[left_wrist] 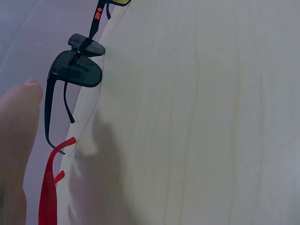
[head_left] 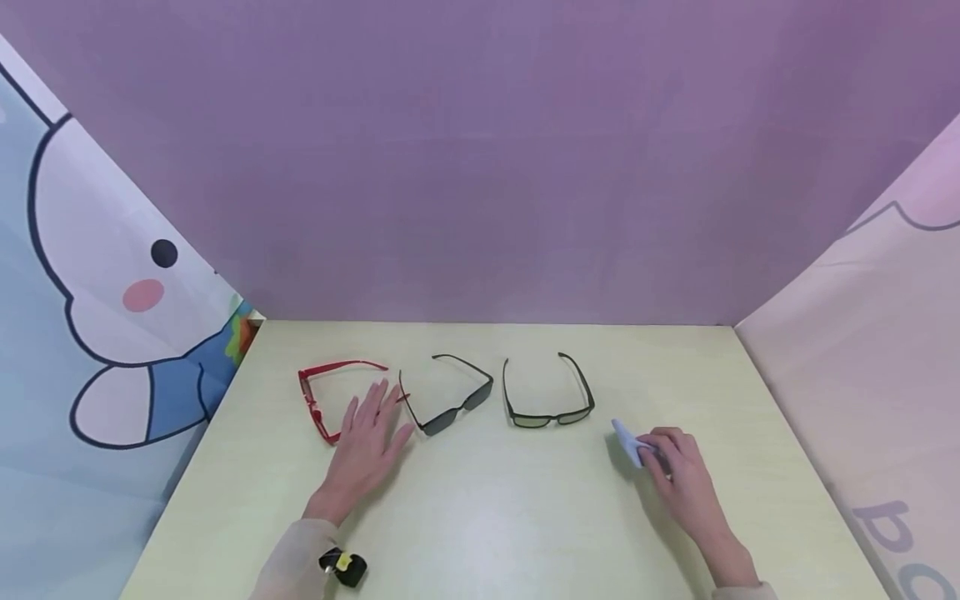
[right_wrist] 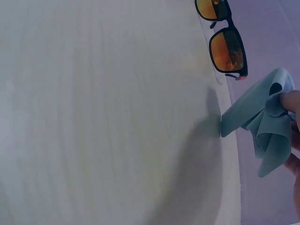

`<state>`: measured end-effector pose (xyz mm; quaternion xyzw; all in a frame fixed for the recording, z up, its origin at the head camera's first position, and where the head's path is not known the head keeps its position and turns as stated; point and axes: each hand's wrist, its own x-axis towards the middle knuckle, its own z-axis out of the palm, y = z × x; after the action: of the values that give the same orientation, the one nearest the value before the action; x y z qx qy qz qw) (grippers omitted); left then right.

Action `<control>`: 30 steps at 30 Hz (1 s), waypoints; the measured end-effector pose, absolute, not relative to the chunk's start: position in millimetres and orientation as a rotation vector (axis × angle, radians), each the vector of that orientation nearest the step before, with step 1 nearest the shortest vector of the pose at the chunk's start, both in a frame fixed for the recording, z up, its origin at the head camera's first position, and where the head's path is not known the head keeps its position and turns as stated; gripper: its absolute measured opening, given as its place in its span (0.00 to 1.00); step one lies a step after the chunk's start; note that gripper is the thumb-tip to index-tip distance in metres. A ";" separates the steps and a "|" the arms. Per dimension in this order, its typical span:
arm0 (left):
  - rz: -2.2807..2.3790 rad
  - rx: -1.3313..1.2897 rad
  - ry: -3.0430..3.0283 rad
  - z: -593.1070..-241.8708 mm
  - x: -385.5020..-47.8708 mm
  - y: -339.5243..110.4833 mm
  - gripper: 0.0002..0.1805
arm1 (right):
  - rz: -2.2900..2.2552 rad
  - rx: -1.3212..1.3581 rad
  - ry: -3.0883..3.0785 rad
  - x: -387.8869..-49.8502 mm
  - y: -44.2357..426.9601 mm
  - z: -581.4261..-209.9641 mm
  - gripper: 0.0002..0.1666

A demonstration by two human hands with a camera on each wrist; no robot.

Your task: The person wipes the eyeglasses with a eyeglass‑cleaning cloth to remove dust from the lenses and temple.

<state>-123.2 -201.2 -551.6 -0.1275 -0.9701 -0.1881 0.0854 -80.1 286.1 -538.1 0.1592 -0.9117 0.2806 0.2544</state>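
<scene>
Pale blue cloth [head_left: 627, 442] shows in the head view, pinched between the thumb and fingers of the right hand [head_left: 684, 475], to the right of three pairs of glasses on the light table [head_left: 480, 517]. The left hand [head_left: 366, 442] is open flat, fingers straight and slightly spread, partly covering the red glasses [head_left: 315, 414] — whether it touches them I cannot tell. Next come the dark-lensed glasses [head_left: 441, 422], then the black-framed glasses [head_left: 531, 422], all with arms unfolded. A black device [head_left: 348, 568] sits at the left wrist; a purple backdrop [head_left: 487, 167] rises behind the table.

From the left wrist, part of the left hand shows at the left edge, near the dark-lensed glasses, with a red arm of the red glasses below them.

From the right wrist, the cloth hangs in folds from the right hand's grip — near the black-framed glasses, whose lenses look orange here.
</scene>
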 end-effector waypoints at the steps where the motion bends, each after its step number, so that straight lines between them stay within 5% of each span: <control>1: -0.553 -0.378 -2.896 -551.1 -122.6 -202.5 0.39 | 0.762 0.434 -2.474 -80.1 286.0 -538.0 0.17; 30: 0.031 -0.525 -2.879 -531.2 -111.2 -268.0 0.34 | 0.776 0.441 -2.470 -78.5 285.5 -535.8 0.16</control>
<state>-111.2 -268.0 -531.2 -0.1783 -0.9781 0.0105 0.1071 -78.5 285.5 -535.8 0.1622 -0.9095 0.2857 0.2548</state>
